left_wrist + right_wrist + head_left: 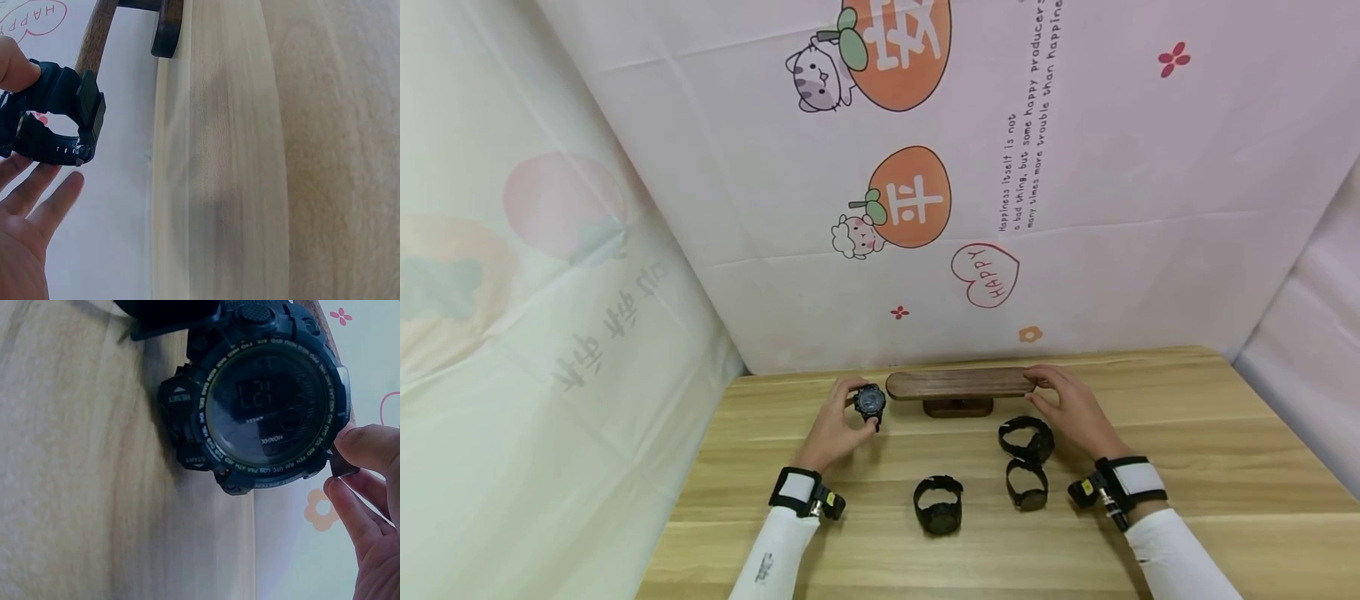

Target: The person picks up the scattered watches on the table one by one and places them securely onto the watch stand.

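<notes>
My left hand (853,410) holds a black watch (871,402) just off the left end of a dark wooden stand (958,382). In the left wrist view the thumb (12,69) presses on the watch strap (62,109) and the fingers (50,194) lie under it, beside the stand's bar (97,31). My right hand (1043,387) grips the stand's right end. The right wrist view shows its fingers (365,447) pinching that end, right next to a big black digital watch (269,403) lying on the table.
Three more black watches lie on the light wooden table (1187,467): one in front of the middle (937,505), two near my right hand (1027,438) (1027,486). A printed cloth backdrop (925,208) rises right behind the stand and along the left side.
</notes>
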A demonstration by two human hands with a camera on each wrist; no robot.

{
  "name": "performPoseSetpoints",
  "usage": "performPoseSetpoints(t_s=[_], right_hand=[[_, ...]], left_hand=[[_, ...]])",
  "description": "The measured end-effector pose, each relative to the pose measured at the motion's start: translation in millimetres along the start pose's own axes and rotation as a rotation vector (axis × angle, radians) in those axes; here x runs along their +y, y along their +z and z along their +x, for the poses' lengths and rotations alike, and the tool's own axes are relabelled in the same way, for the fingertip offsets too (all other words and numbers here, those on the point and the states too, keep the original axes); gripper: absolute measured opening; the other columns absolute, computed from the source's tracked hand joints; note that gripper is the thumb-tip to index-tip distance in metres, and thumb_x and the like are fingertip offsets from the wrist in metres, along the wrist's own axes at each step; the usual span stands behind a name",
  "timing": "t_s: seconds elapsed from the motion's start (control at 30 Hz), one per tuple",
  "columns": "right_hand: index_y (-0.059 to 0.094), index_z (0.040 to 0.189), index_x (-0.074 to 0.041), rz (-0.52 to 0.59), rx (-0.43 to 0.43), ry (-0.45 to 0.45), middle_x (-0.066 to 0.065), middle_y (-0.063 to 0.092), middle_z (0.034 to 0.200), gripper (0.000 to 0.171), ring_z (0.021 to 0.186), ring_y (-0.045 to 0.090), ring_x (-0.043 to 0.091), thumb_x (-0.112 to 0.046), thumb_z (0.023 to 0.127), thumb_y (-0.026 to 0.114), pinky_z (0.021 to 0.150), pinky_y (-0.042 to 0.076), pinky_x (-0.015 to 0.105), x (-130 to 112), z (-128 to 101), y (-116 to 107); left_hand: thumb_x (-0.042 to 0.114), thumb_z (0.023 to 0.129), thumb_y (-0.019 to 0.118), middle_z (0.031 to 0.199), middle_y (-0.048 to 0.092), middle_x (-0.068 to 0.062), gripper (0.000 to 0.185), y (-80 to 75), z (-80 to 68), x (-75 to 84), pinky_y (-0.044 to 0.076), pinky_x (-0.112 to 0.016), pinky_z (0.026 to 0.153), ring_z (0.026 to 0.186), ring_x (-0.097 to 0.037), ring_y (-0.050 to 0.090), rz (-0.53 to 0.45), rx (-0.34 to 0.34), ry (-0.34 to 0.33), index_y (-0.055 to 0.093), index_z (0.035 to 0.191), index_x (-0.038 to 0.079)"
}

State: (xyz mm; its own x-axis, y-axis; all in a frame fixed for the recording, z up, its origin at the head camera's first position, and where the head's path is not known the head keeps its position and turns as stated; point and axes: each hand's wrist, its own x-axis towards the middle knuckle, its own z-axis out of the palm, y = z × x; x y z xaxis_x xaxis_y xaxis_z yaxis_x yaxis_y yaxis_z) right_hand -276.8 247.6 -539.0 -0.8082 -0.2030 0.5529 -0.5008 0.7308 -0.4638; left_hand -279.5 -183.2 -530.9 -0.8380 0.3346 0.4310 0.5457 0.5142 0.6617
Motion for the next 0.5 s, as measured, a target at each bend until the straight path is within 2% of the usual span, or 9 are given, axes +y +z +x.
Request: performPoseSetpoints(t_s=[0.2,0.5], right_hand=[[0.070,0.127,-0.001,-0.007,0.009,-0.006,0.018,0.072,0.126,0.041,0.108,0.071,0.036,0.000,0.089,0.084,0.092,0.060,0.055,1.1,0.5,0.6],[0.070,0.127,-0.001,-0.014,0.011,-0.017,0.018,0.071,0.127,0.042,0.108,0.071,0.037,0.001,0.088,0.084,0.093,0.060,0.057,0.3,0.7,0.5]], left_hand=[[0.005,0.086,0.082,0.144,0.058,-0.016,0.063,0.7,2.3,-0.8,0.052,-0.053,0.115,0.133,-0.034,0.061,0.028,0.028,0.011,0.055,0.143,0.001],[0.013,0.086,0.084,0.144,0.061,-0.014,0.065,1.6,6.2,-3.9,0.051,-0.053,0.116,0.134,-0.033,0.059,0.136,0.039,0.012,0.057,0.144,0.005]])
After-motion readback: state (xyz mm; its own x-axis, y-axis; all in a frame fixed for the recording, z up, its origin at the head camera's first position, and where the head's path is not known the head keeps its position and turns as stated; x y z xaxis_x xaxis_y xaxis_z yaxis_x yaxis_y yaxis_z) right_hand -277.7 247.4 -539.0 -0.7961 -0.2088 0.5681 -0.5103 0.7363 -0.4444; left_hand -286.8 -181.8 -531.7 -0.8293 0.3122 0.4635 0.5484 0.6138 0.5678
